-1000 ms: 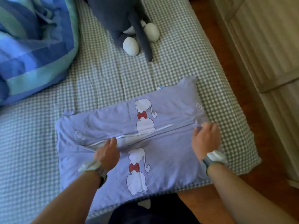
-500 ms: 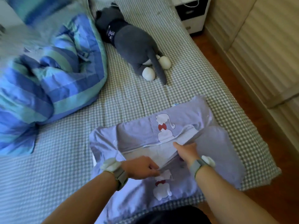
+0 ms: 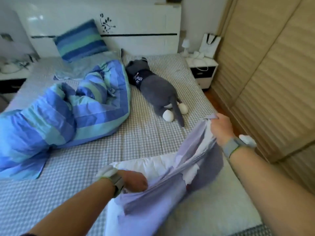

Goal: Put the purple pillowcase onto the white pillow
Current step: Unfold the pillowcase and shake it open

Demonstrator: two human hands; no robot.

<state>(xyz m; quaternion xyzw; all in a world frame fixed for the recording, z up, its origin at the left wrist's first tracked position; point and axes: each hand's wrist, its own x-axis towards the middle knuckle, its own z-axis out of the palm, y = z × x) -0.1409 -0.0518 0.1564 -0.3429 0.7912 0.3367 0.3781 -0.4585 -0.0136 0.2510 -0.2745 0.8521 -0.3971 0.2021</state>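
Observation:
The purple pillowcase [image 3: 163, 198] with white cat prints is stretched and lifted over the near part of the bed. My right hand [image 3: 220, 129] grips its upper edge, raised to the right. My left hand [image 3: 134, 182] grips the pillowcase lower down, near its opening. The white pillow [image 3: 146, 165] lies on the checked sheet, largely bare, with its right end under the lifted cloth. How much of the pillow sits inside the case is hidden.
A blue striped duvet [image 3: 64, 108] is bunched at the left, with a matching pillow [image 3: 80, 40] at the headboard. A grey plush cat [image 3: 156, 89] lies mid-bed. A nightstand [image 3: 202, 68] and a wardrobe [image 3: 265, 74] stand at the right.
The pillowcase covered the pillow and lay flat; now it is pulled up and to the right, baring the white pillow. My right hand rose right; the view tilted up.

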